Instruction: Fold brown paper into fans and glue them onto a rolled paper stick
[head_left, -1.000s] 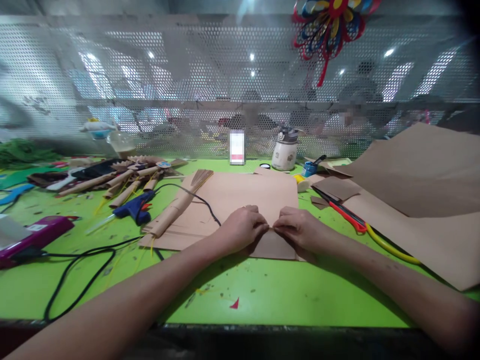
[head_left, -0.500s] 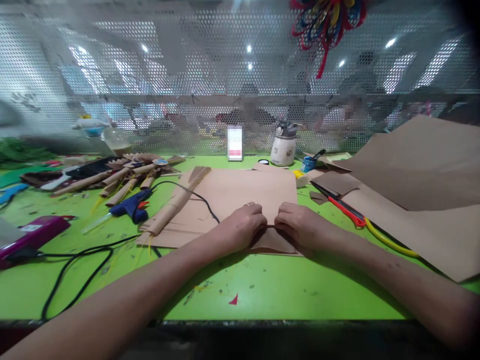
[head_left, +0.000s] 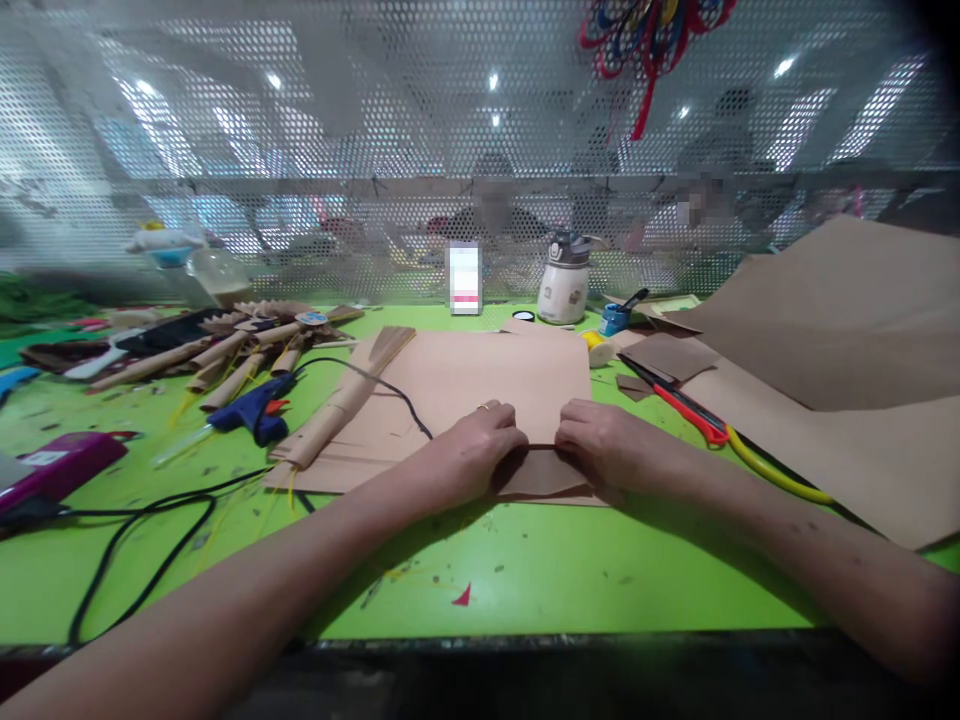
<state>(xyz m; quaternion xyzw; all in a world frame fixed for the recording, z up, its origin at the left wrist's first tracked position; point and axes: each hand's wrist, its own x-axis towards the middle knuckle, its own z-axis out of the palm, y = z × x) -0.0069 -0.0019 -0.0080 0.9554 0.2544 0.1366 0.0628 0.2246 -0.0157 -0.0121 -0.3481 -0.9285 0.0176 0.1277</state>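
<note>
Over the near edge of the stacked brown kraft paper (head_left: pixel 495 370), my left hand (head_left: pixel 484 450) and my right hand (head_left: pixel 604 445) face each other with a small gap between. Both are closed, fingers pinching the folded edge of a smaller piece of kraft paper (head_left: pixel 544 474). That fold runs sideways between the fingertips; its ends are hidden under my hands. To the left, a rolled paper tube with a fringed end (head_left: pixel 341 410) lies slantwise on the sheets. A black cord (head_left: pixel 397 390) crosses the paper and runs behind my left forearm.
A blue glue gun (head_left: pixel 255 412), fringed paper rolls (head_left: pixel 232 355) and a purple device (head_left: pixel 67 465) lie left. Right are a red-handled tool (head_left: pixel 686 410), a blue paint jar (head_left: pixel 613 318) and large kraft sheets (head_left: pixel 832 330). A bottle (head_left: pixel 564 285) and a phone (head_left: pixel 464 280) stand behind.
My hands have moved slightly apart along the folded edge, so more of it shows between them. The whole view has shifted a little. Both hands keep their pinch.
</note>
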